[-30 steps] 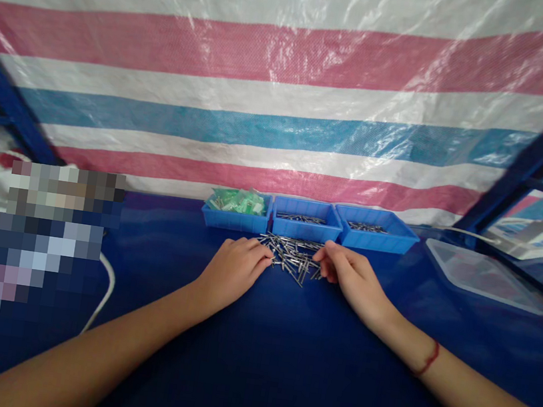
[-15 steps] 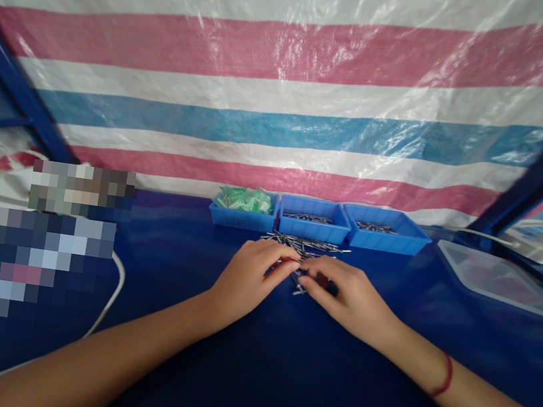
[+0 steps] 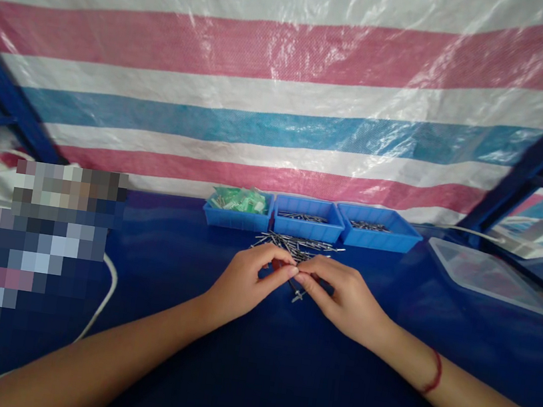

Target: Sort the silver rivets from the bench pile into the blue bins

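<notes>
My left hand (image 3: 251,280) and my right hand (image 3: 342,294) meet at the fingertips over the near side of a pile of thin metal rods (image 3: 291,241) on the dark blue table. Thumb and fingers are pinched together on both hands. Whatever is between the fingertips is too small and hidden to name. Just below the fingertips, a few short metal pieces (image 3: 297,295) stick out of the pile. Behind the pile stand three blue bins: the left bin (image 3: 236,220) has green packets (image 3: 242,199), while the middle bin (image 3: 307,229) and right bin (image 3: 381,241) contain metal rods.
A clear plastic lid (image 3: 488,278) lies at the right. White cable (image 3: 111,282) curves across the left of the table (image 3: 246,382), beside a blurred-out area. Striped sheeting (image 3: 284,111) hangs behind, between blue frame posts.
My fingertips have come together and now touch. The whole view has shifted slightly, so the bins, lid and cable appear a little further left.
</notes>
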Tool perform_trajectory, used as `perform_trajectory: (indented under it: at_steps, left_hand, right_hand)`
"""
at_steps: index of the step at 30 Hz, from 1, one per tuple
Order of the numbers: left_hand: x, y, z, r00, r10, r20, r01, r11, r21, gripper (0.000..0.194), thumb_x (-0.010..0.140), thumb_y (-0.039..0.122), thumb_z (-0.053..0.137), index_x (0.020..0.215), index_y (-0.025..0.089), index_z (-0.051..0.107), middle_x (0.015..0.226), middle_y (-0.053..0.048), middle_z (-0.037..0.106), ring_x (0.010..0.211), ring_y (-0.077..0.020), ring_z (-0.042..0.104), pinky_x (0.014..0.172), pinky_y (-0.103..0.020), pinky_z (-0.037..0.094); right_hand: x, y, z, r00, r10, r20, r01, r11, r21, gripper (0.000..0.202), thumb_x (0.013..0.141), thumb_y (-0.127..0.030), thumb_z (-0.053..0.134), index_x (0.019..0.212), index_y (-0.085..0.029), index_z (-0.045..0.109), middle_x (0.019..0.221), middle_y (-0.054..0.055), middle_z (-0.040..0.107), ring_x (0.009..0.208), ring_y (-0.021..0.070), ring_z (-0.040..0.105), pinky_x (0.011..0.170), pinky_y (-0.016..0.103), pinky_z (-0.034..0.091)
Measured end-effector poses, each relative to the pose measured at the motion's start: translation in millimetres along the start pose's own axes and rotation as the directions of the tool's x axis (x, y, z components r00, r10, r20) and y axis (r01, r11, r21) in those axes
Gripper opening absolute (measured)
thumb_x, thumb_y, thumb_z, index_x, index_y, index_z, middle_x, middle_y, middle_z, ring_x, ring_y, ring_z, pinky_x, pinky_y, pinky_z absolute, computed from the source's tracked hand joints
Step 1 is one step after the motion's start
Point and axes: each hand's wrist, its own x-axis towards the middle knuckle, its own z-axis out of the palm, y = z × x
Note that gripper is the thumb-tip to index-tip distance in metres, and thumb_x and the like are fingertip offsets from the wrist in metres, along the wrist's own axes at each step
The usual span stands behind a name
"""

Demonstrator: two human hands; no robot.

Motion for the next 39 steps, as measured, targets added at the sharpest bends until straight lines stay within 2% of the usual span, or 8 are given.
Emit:
perform_trajectory:
  at_steps: [10,18,24,32,34,36,39]
  left_hand:
    - [0,-1,0.4,1.0,0.022,-0.01,-0.022,1.0,0.021,0.006,0.085,0.02,0.056,0.083,0.017,0.061,0.076,0.001,0.065,0.07,-0.0114,0.059,0.066,-0.022,0.044]
    - [2,-5,1.2,0.997,0.047,-0.065,-0.041,0.995,0.094,0.005,0.085,0.02,0.055,0.085,0.018,0.06,0.084,-0.002,0.065,0.082,-0.0156,0.06,0.076,-0.028,0.044]
    - [3,-7,2.0,0.997,0.071,-0.023,-0.07,0.996,0.059,0.007,0.086,0.02,0.054,0.084,0.018,0.06,0.084,-0.003,0.064,0.084,-0.0159,0.059,0.077,-0.028,0.045]
    - [3,-7,1.4,0.996,0.092,-0.001,-0.092,0.995,0.046,0.012,0.088,0.022,0.051,0.089,0.019,0.062,0.087,-0.003,0.064,0.087,-0.0162,0.059,0.081,-0.031,0.045]
    - [2,-8,1.3,0.997,0.073,-0.031,-0.071,0.995,0.065,0.015,0.088,0.023,0.051,0.098,0.02,0.061,0.092,-0.004,0.064,0.089,-0.0165,0.059,0.082,-0.032,0.045]
    - [1,-9,1.5,0.997,0.051,-0.058,-0.046,0.995,0.086,0.02,0.088,0.023,0.05,0.106,0.021,0.058,0.095,-0.004,0.064,0.089,-0.0168,0.059,0.083,-0.033,0.045]
    - [-1,-9,1.8,0.997,0.082,0.0,-0.081,0.987,0.139,0.021,0.088,0.023,0.05,0.107,0.022,0.058,0.097,-0.005,0.064,0.093,-0.018,0.057,0.085,-0.035,0.043]
  right_hand:
    - [0,2,3,0.999,0.036,0.022,-0.037,0.999,0.025,0.014,0.089,-0.024,0.05,0.085,-0.018,0.063,0.078,0.002,0.064,0.071,0.0129,0.059,0.067,0.025,0.046]
    - [0,1,1,0.98,0.08,-0.181,-0.077,0.997,0.026,0.008,0.084,-0.02,0.055,0.083,-0.017,0.062,0.07,0.001,0.06,0.061,0.0112,0.055,0.055,0.022,0.043]
    - [-1,-3,-1,0.97,0.009,-0.242,-0.012,1.0,-0.01,0.007,0.084,-0.019,0.055,0.086,-0.018,0.062,0.073,0.002,0.06,0.063,0.0121,0.056,0.059,0.024,0.046]
    - [3,-4,-12,0.97,-0.161,-0.183,0.141,0.983,-0.119,0.009,0.084,-0.018,0.053,0.078,-0.017,0.06,0.07,0.002,0.062,0.064,0.0126,0.056,0.061,0.025,0.046]
    - [6,4,-23,0.965,-0.13,-0.229,0.09,0.98,-0.178,0.012,0.084,-0.021,0.052,0.076,-0.018,0.059,0.069,0.002,0.062,0.062,0.0127,0.056,0.06,0.025,0.045]
    - [9,20,-36,0.937,-0.046,-0.348,-0.045,0.967,-0.251,0.014,0.084,-0.025,0.052,0.077,-0.018,0.06,0.069,0.002,0.063,0.06,0.0127,0.056,0.059,0.025,0.045]
    - [12,49,-55,0.824,0.121,-0.553,-0.349,0.879,-0.326,0.02,0.083,-0.033,0.052,0.079,-0.017,0.063,0.066,0.003,0.063,0.055,0.014,0.055,0.055,0.026,0.042]
